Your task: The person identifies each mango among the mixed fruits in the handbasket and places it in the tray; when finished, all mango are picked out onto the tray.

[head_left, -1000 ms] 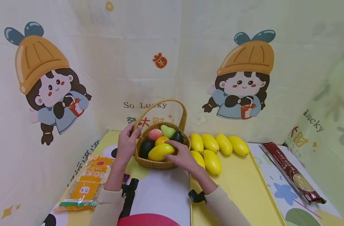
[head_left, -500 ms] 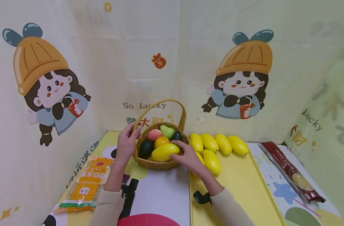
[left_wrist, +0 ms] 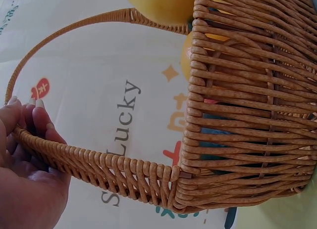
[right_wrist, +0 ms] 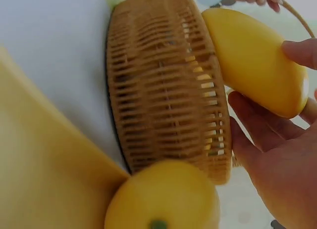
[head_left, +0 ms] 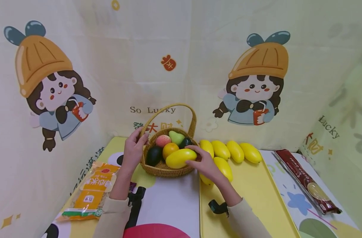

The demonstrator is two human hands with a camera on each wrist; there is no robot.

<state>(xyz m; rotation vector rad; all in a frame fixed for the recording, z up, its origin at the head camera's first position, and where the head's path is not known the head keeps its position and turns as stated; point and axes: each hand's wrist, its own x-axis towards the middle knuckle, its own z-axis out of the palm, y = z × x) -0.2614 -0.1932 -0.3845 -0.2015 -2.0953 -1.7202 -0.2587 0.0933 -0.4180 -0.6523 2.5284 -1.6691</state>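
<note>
A wicker basket [head_left: 166, 173] with a tall arched handle [head_left: 181, 105] stands against the back wall. It holds a dark green avocado-like fruit [head_left: 154, 156], an orange [head_left: 170, 150], a pink peach-like fruit [head_left: 163, 141], a green pear [head_left: 176, 137] and another dark fruit [head_left: 185, 142]. My left hand [head_left: 133, 151] grips the left side of the handle; its fingers curl round the wicker in the left wrist view. My right hand [head_left: 205, 163] holds a yellow mango [right_wrist: 252, 56] between thumb and fingers, over the basket's front right rim. The mango's right end is partly covered by that hand.
Right of the basket lies a yellow tray [head_left: 252, 198] with several yellow mangoes [head_left: 235, 151] along its back left. A dark red noodle packet [head_left: 307, 180] is at the far right. An orange-and-clear food bag [head_left: 90, 191] rests on the left, beside my left forearm.
My right hand has moved rightward with the mango, from the basket's middle towards its right rim, showing more of the orange. The left hand stays on the handle.
</note>
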